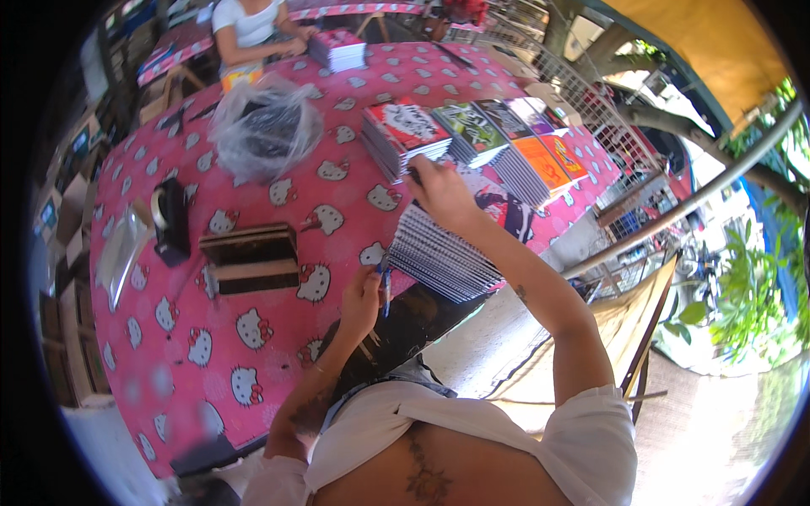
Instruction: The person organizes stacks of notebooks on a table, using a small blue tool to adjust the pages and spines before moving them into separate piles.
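My left hand is closed around a slim blue tool, at the near left corner of a fanned row of spiral-bound notebooks. What kind of tool it is cannot be made out. My right hand reaches over the far edge of that row, fingers curled together beside a stack of red-covered notebooks. Something small and dark shows at its fingertips, too small to name. To the right stand further stacks, with a green cover and an orange cover.
A pink patterned cloth covers the table. On it lie a wooden box, a black tape dispenser, clear plastic sleeves and a clear plastic bag. Across the table, a person handles another notebook stack.
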Motion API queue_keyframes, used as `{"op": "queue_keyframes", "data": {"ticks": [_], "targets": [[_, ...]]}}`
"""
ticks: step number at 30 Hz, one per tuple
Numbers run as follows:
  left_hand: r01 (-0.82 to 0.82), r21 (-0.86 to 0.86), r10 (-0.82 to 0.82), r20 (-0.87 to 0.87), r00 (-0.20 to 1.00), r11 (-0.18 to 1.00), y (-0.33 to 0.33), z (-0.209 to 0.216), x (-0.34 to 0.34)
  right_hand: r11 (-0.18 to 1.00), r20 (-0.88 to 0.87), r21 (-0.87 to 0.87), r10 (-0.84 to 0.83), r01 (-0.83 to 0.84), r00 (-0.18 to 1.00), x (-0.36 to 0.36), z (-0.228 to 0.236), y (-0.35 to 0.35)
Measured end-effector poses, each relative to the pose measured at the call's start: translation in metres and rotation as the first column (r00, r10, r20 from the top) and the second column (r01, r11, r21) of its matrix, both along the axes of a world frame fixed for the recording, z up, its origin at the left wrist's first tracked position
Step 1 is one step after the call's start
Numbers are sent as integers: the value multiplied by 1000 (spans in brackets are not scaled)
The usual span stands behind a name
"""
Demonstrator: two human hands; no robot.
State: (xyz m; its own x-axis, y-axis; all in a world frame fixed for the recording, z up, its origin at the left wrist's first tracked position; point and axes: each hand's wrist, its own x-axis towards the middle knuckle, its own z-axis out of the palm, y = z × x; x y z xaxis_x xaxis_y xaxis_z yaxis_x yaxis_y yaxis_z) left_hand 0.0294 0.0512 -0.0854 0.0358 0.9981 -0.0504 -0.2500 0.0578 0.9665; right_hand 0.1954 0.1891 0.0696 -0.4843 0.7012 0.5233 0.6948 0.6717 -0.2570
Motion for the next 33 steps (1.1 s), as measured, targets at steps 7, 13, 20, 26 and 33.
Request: {"op": "queue_keyframes", "data": {"ticks": [7, 13, 20, 26, 33], "targets": [[35, -69, -30, 78, 996, 997, 1, -8, -5, 998, 6, -24, -53, 53, 999, 0, 2, -3], [63, -233, -28, 150, 988, 970, -7, 3, -13, 994, -7, -94, -60, 59, 998, -2, 0, -4], [127, -236, -80, 197, 977, 963, -1, 21, -8, 1000, 9, -5, 14, -14, 1000, -3, 2, -3], [141, -251, -81, 233, 969, 958, 4, 19, -4, 999, 4, -40, -4, 4, 1000, -5, 5, -3], [93, -45, -100, -171, 980, 995, 8, -5, -1, 1000, 2, -20, -8, 8, 1000, -7, 5, -4]]}}
